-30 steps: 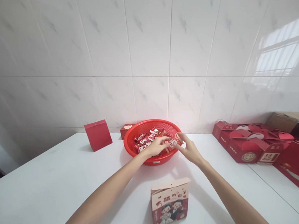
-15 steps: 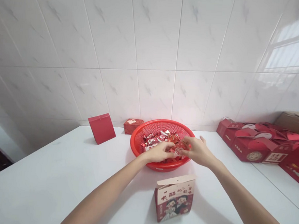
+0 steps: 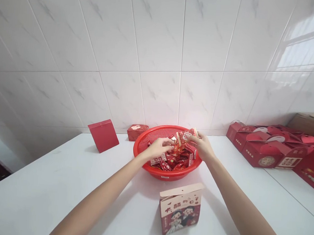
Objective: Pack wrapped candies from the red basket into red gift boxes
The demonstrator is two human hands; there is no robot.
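A red plastic basket (image 3: pixel 166 174) with a perforated wall holds many small wrapped candies (image 3: pixel 174 161) in red wrappers. Over its right side, my right hand (image 3: pixel 203 146) pinches a red candy packet (image 3: pixel 187 135), raised above the pile. My left hand (image 3: pixel 158 148) reaches over the left part of the basket, fingers a little bent and apart near the candies; no candy clearly shows in its grasp. In front of the basket stands a red and cream paper gift box (image 3: pixel 180 214) printed with a cartoon couple, its top flap partly raised.
A plain red folded card box (image 3: pixel 103 136) stands at the back left. A small red patterned box (image 3: pixel 137 132) sits behind the basket. Several red gift boxes (image 3: pixel 262 150) are grouped at the right, near a brown carton (image 3: pixel 308 122). A tiled wall closes off the back.
My right hand has lifted a candy packet out of the pile. My left hand has drawn back to the left and slightly up. The view has shifted a little.
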